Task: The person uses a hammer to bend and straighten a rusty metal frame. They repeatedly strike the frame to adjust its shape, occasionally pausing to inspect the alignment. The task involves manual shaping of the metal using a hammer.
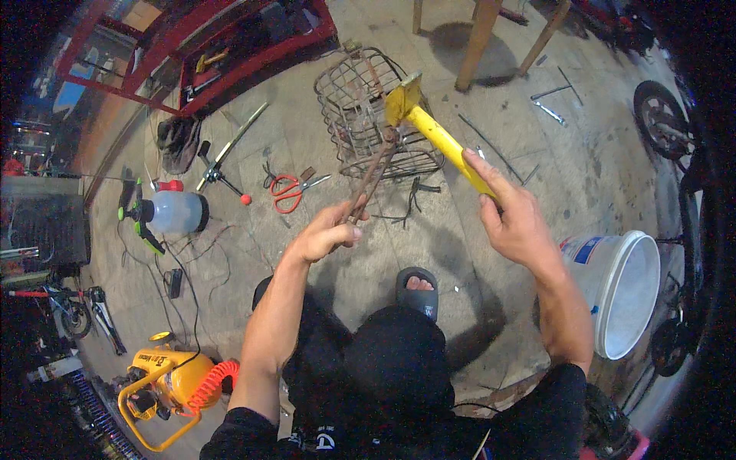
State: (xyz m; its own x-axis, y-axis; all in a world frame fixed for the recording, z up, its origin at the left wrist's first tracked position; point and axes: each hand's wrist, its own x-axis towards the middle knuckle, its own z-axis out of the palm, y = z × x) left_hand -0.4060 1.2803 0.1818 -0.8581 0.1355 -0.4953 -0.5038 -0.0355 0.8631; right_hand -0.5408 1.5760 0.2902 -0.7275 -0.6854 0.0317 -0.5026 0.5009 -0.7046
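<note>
1. I have the yellow hammer-like tool [446,146] in my right hand [521,224], fingers wrapped about the lower handle, the index finger reaching along it. It is raised in front of me, its head up and away from my body.
2. My left hand [326,234] grips the rusty metal piece [373,174], two narrow bars meeting at a rounded end; thumb and fingers close on the near end. It slants upward, its far end just by the hammer's head.
3. Beyond both, the wire basket [337,119] sits on the floor [299,126].
4. I judge the hammer to be head-heavy and stiff; low on the handle suits a swing, higher up would give finer control. The smooth yellow surface could slip in a sweaty palm.
5. The rusty piece looks rigid, fairly light and gritty, hardly fragile. The bars' near end is the sensible hold, keeping my fingers clear of the rounded end.
6. My right palm hides the handle's butt, and my left fingers cover the bars' near ends. I cannot tell whether head and rusty end touch, nor whether the bars pivot. The basket's far side is muddled behind the hammer's head.
</note>
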